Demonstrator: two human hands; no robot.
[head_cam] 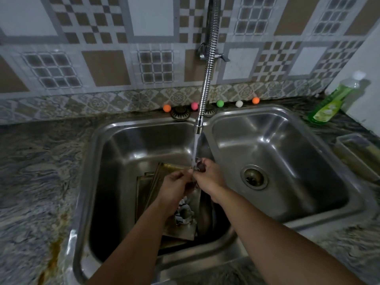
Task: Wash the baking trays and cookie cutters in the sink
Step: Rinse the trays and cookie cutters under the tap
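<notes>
Both hands met under the water stream from the flexible faucet (206, 79), over the left basin (115, 165) of the double sink. Right hand (209, 174) had its fingers curled round a small metal cookie cutter (197, 163), held directly in the stream. Left hand (175, 187) was curled close against the right, fingertips at the same spot; whether it gripped the cutter too could not be told.

Below the hands, in the left basin, lay stacked baking trays (148, 186), tilted, with more cookie cutters (184, 214) resting on the top one.

Right basin (287, 153) showed only its drain (254, 177). Behind the sink, five small coloured balls (220, 103) lined the wall edge. Right of the sink, on the tabletop (37, 161), stood a green dish-soap bottle (333, 101) and, nearer, a clear container (357, 155).
</notes>
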